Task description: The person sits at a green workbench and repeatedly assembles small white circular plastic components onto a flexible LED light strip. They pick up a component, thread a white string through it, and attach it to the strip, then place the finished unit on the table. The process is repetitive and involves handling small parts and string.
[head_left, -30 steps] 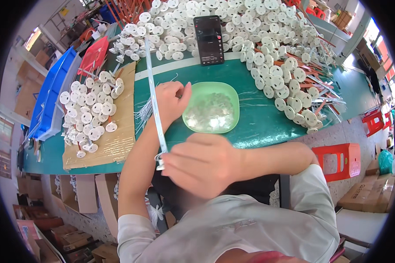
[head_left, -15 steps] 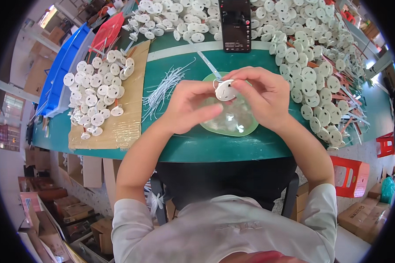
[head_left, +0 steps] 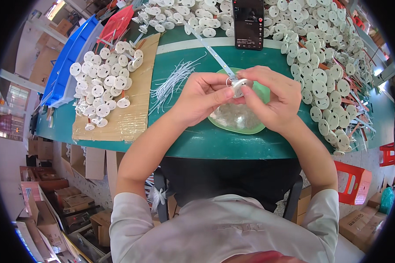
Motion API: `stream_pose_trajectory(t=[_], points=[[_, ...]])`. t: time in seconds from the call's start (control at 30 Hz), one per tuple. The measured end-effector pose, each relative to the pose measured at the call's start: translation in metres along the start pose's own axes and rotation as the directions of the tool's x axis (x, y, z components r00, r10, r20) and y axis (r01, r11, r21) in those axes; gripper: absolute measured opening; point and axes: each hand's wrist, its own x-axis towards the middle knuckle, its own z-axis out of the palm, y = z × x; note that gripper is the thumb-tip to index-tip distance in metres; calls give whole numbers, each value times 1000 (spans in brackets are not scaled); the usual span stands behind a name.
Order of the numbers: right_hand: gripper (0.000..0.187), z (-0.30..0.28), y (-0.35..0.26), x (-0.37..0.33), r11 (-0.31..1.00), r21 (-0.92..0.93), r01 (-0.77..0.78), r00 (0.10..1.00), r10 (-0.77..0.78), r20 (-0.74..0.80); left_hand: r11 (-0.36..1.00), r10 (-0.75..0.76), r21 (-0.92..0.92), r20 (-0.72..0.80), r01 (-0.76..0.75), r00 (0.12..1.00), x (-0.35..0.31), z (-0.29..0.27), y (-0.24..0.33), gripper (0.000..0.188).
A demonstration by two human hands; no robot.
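Note:
Both my hands meet over a light green bowl point(head_left: 249, 131) that holds small clear pieces. Between them is a round white disc point(head_left: 242, 89), tilted, with a thin pale strip point(head_left: 216, 57) running from it toward the far left. My right hand point(head_left: 276, 98) pinches the disc between thumb and fingers. The thumb and forefinger of my left hand point(head_left: 205, 97) are closed at the disc's left edge, where a small white wire loop shows. The exact spot of the left fingertips' grip is partly hidden. A bundle of white wires point(head_left: 173, 85) lies left of my hands.
Slotted white discs lie piled on cardboard point(head_left: 134, 118) at left. A larger heap of discs point(head_left: 322, 87) covers the far and right side. A phone point(head_left: 249, 26) stands at the far middle. A blue tray point(head_left: 70, 59) and a red basket point(head_left: 115, 24) sit far left.
The disc has been tipped more edge-on, and my left thumb has come in against its edge. The table scene has shifted slightly rightward in view.

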Motion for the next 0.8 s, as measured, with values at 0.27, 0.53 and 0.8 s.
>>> stream_pose_trajectory(t=[0.27, 0.53, 0.8], points=[[20, -1, -1, -1, 1000, -20, -20, 999, 21, 49, 999, -35, 30, -21, 36, 999, -2, -7, -2, 27], [20, -2, 0, -5, 983, 115, -145, 987, 136, 84, 998, -30, 54, 25, 28, 999, -2, -14, 0, 36], [21, 1, 1, -9, 981, 137, -137, 990, 130, 59, 982, -11, 187, -7, 12, 1000, -1, -13, 2, 31]])
